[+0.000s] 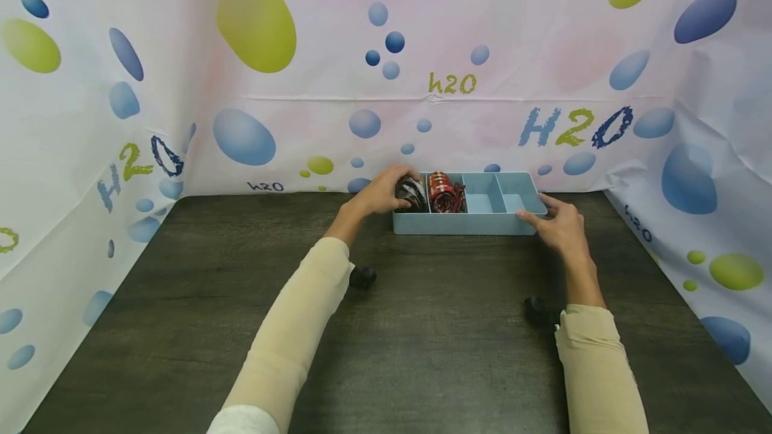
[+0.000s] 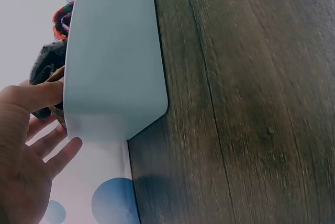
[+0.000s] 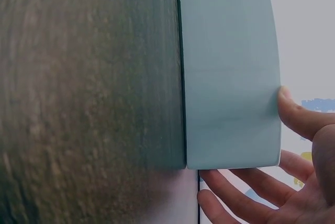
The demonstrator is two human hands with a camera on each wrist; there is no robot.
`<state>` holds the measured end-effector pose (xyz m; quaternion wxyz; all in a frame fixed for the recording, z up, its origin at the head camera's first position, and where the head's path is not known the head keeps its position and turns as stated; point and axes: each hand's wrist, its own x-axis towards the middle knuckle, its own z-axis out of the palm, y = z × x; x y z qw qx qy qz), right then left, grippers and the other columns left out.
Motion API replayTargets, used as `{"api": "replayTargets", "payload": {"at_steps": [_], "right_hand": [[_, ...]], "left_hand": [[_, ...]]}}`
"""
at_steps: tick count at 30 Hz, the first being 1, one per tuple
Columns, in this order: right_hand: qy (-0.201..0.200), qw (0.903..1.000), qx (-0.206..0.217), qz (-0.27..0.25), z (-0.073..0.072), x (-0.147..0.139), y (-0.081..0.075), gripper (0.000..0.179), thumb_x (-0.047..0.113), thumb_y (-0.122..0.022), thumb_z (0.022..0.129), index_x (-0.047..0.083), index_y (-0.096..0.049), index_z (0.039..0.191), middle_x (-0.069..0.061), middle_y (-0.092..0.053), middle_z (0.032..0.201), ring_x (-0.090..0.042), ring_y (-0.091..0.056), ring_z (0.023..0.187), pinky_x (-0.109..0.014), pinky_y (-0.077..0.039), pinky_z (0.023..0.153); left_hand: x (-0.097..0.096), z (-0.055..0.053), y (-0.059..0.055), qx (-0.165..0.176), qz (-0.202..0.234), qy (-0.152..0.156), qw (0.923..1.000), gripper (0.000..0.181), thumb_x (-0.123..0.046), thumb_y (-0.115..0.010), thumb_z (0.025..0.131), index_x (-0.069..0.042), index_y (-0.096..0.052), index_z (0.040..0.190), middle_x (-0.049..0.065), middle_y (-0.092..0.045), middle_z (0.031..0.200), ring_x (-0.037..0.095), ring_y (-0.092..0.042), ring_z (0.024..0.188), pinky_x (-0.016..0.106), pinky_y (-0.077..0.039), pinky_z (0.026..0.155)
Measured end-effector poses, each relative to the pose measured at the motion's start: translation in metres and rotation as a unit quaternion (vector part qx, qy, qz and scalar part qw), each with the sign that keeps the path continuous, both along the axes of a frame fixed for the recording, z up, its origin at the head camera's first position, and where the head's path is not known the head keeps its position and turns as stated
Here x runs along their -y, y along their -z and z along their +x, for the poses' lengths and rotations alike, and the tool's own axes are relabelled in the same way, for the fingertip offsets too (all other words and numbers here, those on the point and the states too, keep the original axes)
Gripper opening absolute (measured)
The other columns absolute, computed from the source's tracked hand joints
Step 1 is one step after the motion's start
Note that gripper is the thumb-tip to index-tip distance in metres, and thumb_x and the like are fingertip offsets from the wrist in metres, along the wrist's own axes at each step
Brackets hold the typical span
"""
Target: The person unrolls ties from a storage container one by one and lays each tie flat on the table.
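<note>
A light blue divided box (image 1: 464,224) sits near the back of the table, its compartments in a row. My left hand (image 1: 384,191) reaches into the leftmost compartment and grips a rolled dark patterned cloth (image 1: 411,193) between thumb and fingers. In the left wrist view that cloth (image 2: 48,67) rises above the rim beside my thumb. A red patterned roll of cloth (image 1: 443,194) lies in the adjoining compartment. At the box's right end, my right hand (image 1: 559,225) holds the corner, thumb on the front rim and fingers around the end wall (image 3: 235,156).
The two right compartments (image 1: 482,196) of the box hold nothing visible. Behind it hangs a white backdrop (image 1: 326,79) with blue and green ovals, meeting the dark wood table (image 1: 434,327) at its back edge. Small black objects (image 1: 362,278) show beside both forearms.
</note>
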<state>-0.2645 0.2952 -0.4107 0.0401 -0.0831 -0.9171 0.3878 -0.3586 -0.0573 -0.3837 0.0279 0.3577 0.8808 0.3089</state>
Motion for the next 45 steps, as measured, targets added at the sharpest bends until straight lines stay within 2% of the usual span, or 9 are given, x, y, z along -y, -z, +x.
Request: {"api": "replayTargets", "payload": {"at_steps": [9, 14, 20, 25, 27, 34, 45], "right_hand": [[0.002, 1.0, 0.0, -0.001, 0.0, 0.0, 0.001, 0.082, 0.043, -0.066, 0.102, -0.004, -0.031, 0.159, -0.044, -0.04, 0.147, -0.06, -0.043, 0.135, -0.073, -0.037, 0.107], [0.002, 1.0, 0.004, -0.001, 0.0, -0.001, 0.001, 0.084, 0.045, -0.066, 0.101, -0.004, -0.03, 0.159, -0.045, -0.04, 0.147, -0.06, -0.043, 0.135, -0.073, -0.037, 0.107], [0.0, 1.0, 0.006, -0.006, 0.0, -0.001, 0.0, 0.084, 0.045, -0.066, 0.101, -0.004, -0.03, 0.16, -0.045, -0.039, 0.148, -0.061, -0.042, 0.135, -0.074, -0.037, 0.107], [0.001, 1.0, 0.009, -0.003, 0.001, -0.001, 0.0, 0.085, 0.046, -0.066, 0.101, -0.005, -0.03, 0.159, -0.045, -0.039, 0.148, -0.061, -0.043, 0.135, -0.074, -0.036, 0.107], [0.001, 0.9999, 0.011, -0.004, 0.001, -0.001, -0.001, 0.085, 0.046, -0.065, 0.101, -0.004, -0.03, 0.16, -0.045, -0.039, 0.148, -0.061, -0.041, 0.135, -0.074, -0.035, 0.108], [0.003, 0.9999, 0.011, -0.007, 0.001, -0.002, -0.001, 0.085, 0.046, -0.066, 0.101, -0.004, -0.03, 0.16, -0.044, -0.037, 0.15, -0.061, -0.04, 0.137, -0.075, -0.034, 0.108], [0.003, 0.9999, 0.001, -0.01, 0.001, -0.002, 0.001, 0.083, 0.045, -0.066, 0.101, -0.004, -0.032, 0.159, -0.044, -0.039, 0.149, -0.06, -0.04, 0.137, -0.074, -0.035, 0.108]], "left_hand": [[0.0, -0.002, 0.003, 0.003, -0.013, -0.009, 0.9999, 0.04, -0.002, -0.082, 0.088, -0.001, -0.059, 0.121, 0.02, -0.054, 0.132, 0.034, -0.05, 0.124, 0.047, -0.042, 0.109], [-0.002, -0.004, 0.004, 0.017, -0.014, -0.015, 0.9997, 0.036, 0.003, -0.08, 0.088, -0.002, -0.058, 0.117, 0.019, -0.052, 0.13, 0.034, -0.05, 0.122, 0.046, -0.044, 0.106], [0.002, -0.006, 0.003, 0.016, 0.0, 0.008, 0.9998, 0.037, 0.005, -0.081, 0.085, 0.001, -0.06, 0.115, 0.021, -0.055, 0.129, 0.036, -0.052, 0.122, 0.048, -0.045, 0.105], [0.007, -0.006, 0.003, 0.045, 0.022, 0.023, 0.9985, 0.038, 0.006, -0.08, 0.084, 0.002, -0.062, 0.118, 0.022, -0.056, 0.134, 0.038, -0.049, 0.131, 0.048, -0.04, 0.113], [0.009, -0.006, 0.003, 0.05, 0.03, 0.021, 0.9981, 0.038, 0.006, -0.079, 0.085, 0.002, -0.063, 0.118, 0.022, -0.056, 0.135, 0.038, -0.048, 0.134, 0.047, -0.038, 0.116], [0.008, -0.008, 0.007, 0.046, 0.049, 0.011, 0.9977, 0.036, 0.007, -0.079, 0.084, 0.003, -0.067, 0.117, 0.022, -0.058, 0.135, 0.038, -0.051, 0.131, 0.046, -0.042, 0.113], [0.008, -0.003, 0.002, 0.067, 0.058, -0.012, 0.996, 0.034, 0.01, -0.077, 0.084, 0.004, -0.069, 0.116, 0.022, -0.059, 0.137, 0.041, -0.053, 0.131, 0.051, -0.045, 0.11]]}}
